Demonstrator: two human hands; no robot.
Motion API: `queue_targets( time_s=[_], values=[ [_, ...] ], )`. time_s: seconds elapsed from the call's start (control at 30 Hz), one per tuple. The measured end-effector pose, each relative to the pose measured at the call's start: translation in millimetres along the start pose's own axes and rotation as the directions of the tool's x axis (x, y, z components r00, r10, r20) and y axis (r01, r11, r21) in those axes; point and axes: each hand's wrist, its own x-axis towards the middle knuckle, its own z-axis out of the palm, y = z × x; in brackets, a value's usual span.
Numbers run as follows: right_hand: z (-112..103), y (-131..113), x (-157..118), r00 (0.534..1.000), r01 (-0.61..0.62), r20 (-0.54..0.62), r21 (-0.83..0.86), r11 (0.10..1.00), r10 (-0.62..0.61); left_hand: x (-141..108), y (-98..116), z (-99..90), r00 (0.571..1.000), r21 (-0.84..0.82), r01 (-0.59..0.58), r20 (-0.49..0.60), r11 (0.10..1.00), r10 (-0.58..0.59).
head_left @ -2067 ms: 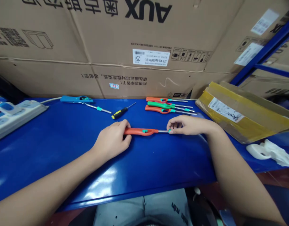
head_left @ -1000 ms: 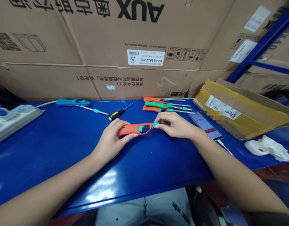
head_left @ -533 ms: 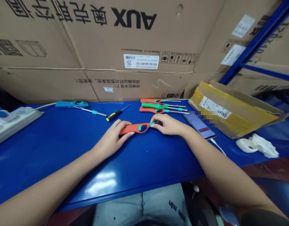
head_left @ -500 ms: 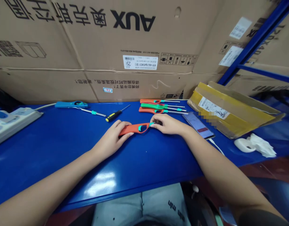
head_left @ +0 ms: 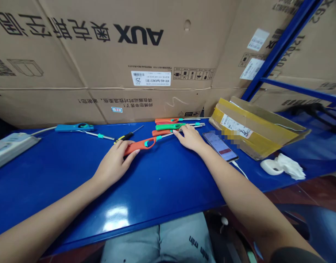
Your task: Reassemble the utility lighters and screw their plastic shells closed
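Observation:
My left hand (head_left: 115, 157) is closed round the handle of an orange lighter (head_left: 139, 145) with a teal trigger. The lighter's metal tube points right, toward my right hand (head_left: 187, 138), whose fingers are bent at the tube's far end and hide it. Behind my right hand lie a green lighter (head_left: 166, 126) and two orange lighters (head_left: 165, 121), side by side with their tubes to the right. A black and yellow screwdriver (head_left: 126, 137) lies just behind my left hand.
At the back left are a blue lighter (head_left: 70, 128) with its tube hanging loose and a white power strip (head_left: 13, 148). To the right lie a phone (head_left: 218, 145) with a cable, a yellow-taped carton (head_left: 255, 131), a tape roll (head_left: 271, 167) and crumpled tissue (head_left: 290, 166). Large cartons stand behind.
My right hand has moved off the front of the lighter's handle to the tube's far end, so the tube now shows. The view has shifted slightly to the right.

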Motion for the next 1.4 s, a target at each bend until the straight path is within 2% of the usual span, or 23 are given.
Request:
queue_targets(
  time_s=[0.17,0.3,0.4,0.47,0.5,0.53,0.67,0.83,0.93,1.07,1.4],
  values=[
    [5.7,3.2,3.1,0.998,-0.031,-0.061,0.041,0.999,0.033,5.5,8.3,1.5,0.999,0.036,-0.049,0.024,0.998,0.048],
    [-1.6,-4.9,0.3,0.975,-0.047,-0.213,0.091,0.995,0.066,21.9,18.7,3.5,0.994,0.071,-0.11,-0.002,0.991,0.111],
    [-11.3,-16.5,-7.5,0.913,-0.043,-0.398,0.118,0.992,0.087,46.0,28.8,10.9,0.99,0.054,-0.119,-0.072,0.991,0.122],
    [-16.3,-22.2,-12.5,0.833,-0.019,-0.546,0.136,0.991,0.09,65.8,35.4,20.3,0.989,0.055,-0.123,-0.076,0.991,0.127],
    [-17.6,-23.7,-14.0,0.809,0.001,-0.582,0.145,0.989,0.084,76.1,38.6,26.2,0.989,0.059,-0.117,-0.08,0.991,0.122],
    [-17.8,-24.3,-14.5,0.808,0.023,-0.585,0.153,0.988,0.072,86.1,41.7,32.4,0.99,0.067,-0.11,-0.082,0.992,0.116],
    [-8.9,-21.0,-9.3,0.918,0.082,-0.397,0.158,0.984,-0.013,117.9,53.3,57.2,0.991,0.118,-0.092,-0.089,0.989,0.103],
    [11.5,-15.2,-4.8,0.981,0.048,-0.194,0.114,0.992,-0.025,128.4,60.6,74.0,0.982,0.216,-0.147,-0.084,0.965,0.169],
    [17.8,-13.6,-6.3,0.995,0.015,-0.098,0.091,0.996,-0.006,125.9,57.2,74.0,0.967,0.256,-0.226,-0.056,0.94,0.248],
    [16.7,-15.1,-8.0,0.999,0.016,-0.041,0.082,0.997,-0.013,129.1,46.3,67.6,0.936,0.284,-0.346,0.032,0.894,0.352],
    [17.5,-11.1,-4.3,0.999,-0.005,-0.039,0.116,0.993,0.009,150.4,24.9,60.4,0.912,0.343,-0.405,0.081,0.848,0.403]
  ],
)
